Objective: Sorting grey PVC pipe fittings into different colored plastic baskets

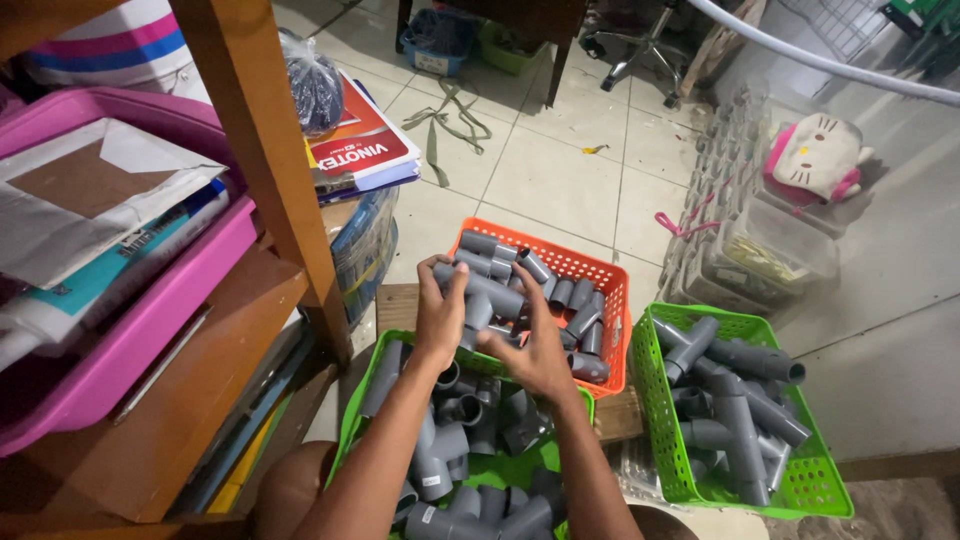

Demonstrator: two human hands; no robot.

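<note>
Both hands, left hand (440, 318) and right hand (535, 350), apparently gripping grey pipe tee (483, 290) over orange basket (600, 272)

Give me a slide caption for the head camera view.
Both hands hold grey pipe fittings above an orange basket.

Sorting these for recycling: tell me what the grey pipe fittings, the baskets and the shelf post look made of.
Grey pipe fittings, including the piece in both hands (left hand, right hand): likely rigid plastic, matte, with moulded sockets.
Orange basket and green baskets: plastic, slightly glossy, with moulded lattice walls.
Shelf post: seemingly wood, smooth brown with faint grain.
</note>
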